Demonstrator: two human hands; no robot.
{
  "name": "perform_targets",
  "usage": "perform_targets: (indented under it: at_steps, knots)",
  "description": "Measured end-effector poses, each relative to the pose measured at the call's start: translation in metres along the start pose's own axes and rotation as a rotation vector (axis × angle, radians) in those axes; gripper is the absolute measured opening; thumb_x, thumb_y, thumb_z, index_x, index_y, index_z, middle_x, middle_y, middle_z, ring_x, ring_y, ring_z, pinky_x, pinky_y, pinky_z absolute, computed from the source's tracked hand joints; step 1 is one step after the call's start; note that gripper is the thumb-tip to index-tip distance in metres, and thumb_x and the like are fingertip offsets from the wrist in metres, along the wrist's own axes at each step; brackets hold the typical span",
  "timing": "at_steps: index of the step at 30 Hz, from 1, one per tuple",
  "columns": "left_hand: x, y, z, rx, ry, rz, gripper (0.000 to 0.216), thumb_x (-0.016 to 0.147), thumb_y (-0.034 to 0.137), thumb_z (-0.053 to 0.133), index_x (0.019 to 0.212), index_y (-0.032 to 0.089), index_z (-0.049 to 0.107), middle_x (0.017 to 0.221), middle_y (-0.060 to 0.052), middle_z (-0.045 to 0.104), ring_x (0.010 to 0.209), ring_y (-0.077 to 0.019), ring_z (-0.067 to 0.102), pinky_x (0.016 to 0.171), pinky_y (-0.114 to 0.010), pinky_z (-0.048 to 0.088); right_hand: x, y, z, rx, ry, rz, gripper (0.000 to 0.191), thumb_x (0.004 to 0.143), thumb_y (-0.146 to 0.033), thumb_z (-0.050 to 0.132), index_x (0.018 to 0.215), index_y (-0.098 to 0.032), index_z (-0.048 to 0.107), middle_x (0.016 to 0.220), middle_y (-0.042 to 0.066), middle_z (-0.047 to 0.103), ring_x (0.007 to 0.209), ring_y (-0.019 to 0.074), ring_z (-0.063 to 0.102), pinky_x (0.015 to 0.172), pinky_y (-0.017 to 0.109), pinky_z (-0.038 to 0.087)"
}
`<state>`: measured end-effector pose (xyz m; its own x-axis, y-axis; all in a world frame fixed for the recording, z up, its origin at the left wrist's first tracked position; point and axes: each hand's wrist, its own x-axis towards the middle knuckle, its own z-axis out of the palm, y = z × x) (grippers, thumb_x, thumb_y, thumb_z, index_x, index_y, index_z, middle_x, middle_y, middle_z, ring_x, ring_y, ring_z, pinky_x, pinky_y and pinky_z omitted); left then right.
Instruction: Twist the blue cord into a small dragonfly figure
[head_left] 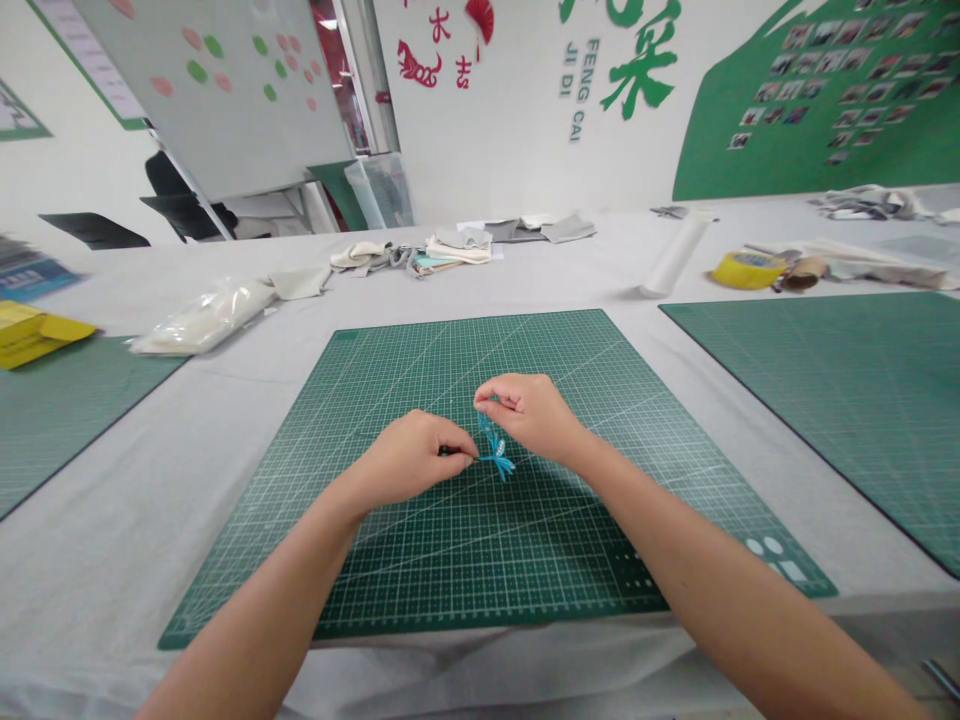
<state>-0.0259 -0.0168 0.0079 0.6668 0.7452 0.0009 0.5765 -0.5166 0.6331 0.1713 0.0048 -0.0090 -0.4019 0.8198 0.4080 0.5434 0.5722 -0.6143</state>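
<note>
A blue ornament (pixel 498 456) is held over the green mat (pixel 465 570), its stem (pixel 481 458) pinched by the left hand (pixel 409 455), its upper tip (pixel 484 422) by the right hand (pixel 541 412) (both nearly closed); on the wall (pixel 487 150), "FENG CAI JI DI" (pixel 582 90) is read

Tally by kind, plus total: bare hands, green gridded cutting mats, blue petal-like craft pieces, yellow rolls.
Bare hands, left hand and right hand: 2
Green gridded cutting mats: 3
Blue petal-like craft piece, apparently one: 1
Yellow round roll: 1
Total: 7
</note>
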Motion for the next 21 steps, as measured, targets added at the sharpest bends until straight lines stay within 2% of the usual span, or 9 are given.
perform_targets:
  at_steps: [4, 10, 16, 21]
  knots:
    - [-0.002, 0.002, -0.005, -0.178, 0.049, -0.041, 0.020, 0.081, 0.024, 0.055, 0.083, 0.020, 0.074, 0.074, -0.002, 0.070, 0.067, -0.0150, 0.060, 0.063, -0.026, 0.043, 0.003, 0.010, 0.001, 0.079, -0.012, 0.105, 0.012, 0.082, -0.020, 0.058, 0.077, -0.017, 0.069, 0.067, -0.001, 0.063, 0.061, 0.0103, 0.051, 0.060, 0.023, 0.035]
    - [-0.001, 0.000, -0.015, -0.403, 0.329, -0.148, 0.015, 0.077, 0.028, 0.062, 0.079, 0.018, 0.073, 0.063, -0.001, 0.064, 0.064, -0.0142, 0.056, 0.063, -0.027, 0.043, 0.004, 0.016, 0.002, 0.125, -0.024, 0.198, 0.012, 0.079, -0.022, 0.059, 0.074, -0.017, 0.069, 0.053, -0.005, 0.049, 0.052, 0.0085, 0.041, 0.053, 0.023, 0.029]
    - [0.004, -0.005, -0.014, -0.514, 0.552, -0.267, 0.017, 0.074, 0.028, 0.065, 0.082, 0.016, 0.073, 0.061, -0.001, 0.062, 0.054, -0.0109, 0.049, 0.053, -0.025, 0.039, 0.001, 0.008, 0.004, 0.118, -0.058, 0.133, 0.012, 0.081, -0.021, 0.059, 0.075, -0.017, 0.069, 0.054, -0.005, 0.049, 0.051, 0.0074, 0.040, 0.054, 0.022, 0.029]
    - [0.005, -0.010, -0.013, -0.471, 0.598, -0.289, 0.017, 0.075, 0.028, 0.065, 0.083, 0.016, 0.074, 0.062, 0.000, 0.063, 0.054, -0.0101, 0.048, 0.052, -0.024, 0.038, -0.003, -0.007, 0.003, 0.186, -0.125, 0.059, 0.012, 0.082, -0.019, 0.059, 0.076, -0.017, 0.069, 0.053, -0.006, 0.046, 0.052, 0.0071, 0.041, 0.054, 0.022, 0.030]
